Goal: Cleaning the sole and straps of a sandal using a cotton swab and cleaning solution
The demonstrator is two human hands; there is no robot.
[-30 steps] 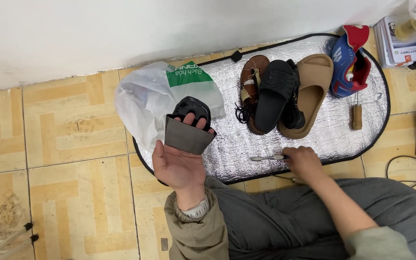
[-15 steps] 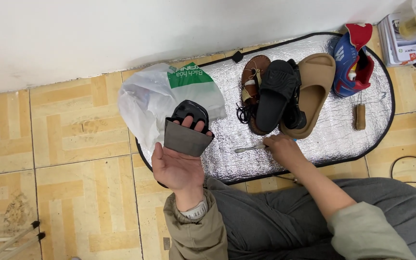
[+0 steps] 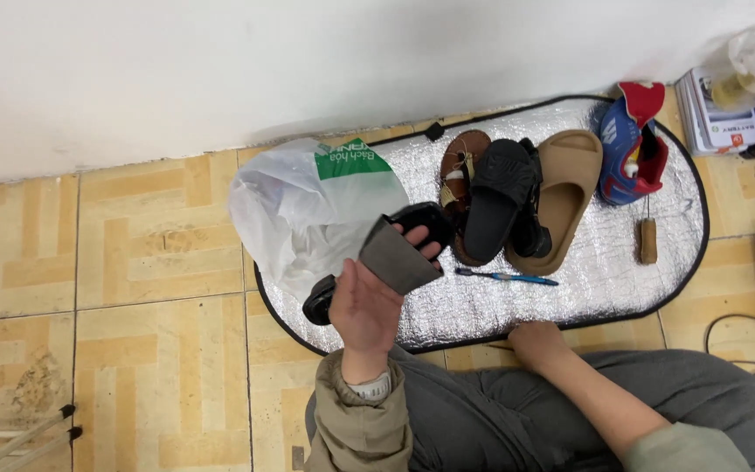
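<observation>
My left hand (image 3: 369,301) is closed on a black sandal (image 3: 386,253) — sole up, long axis running from lower left to upper right above the silver mat (image 3: 570,288). My right hand (image 3: 539,341) rests at the mat's near edge, loosely curled and empty (the blue toothbrush (image 3: 507,277) lies just beyond it — nearer this hand).

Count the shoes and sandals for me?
5: black sandal in the left hand; brown sandal, black slide, tan slide, blue-red shoe on the mat. More may hide beneath.
</observation>
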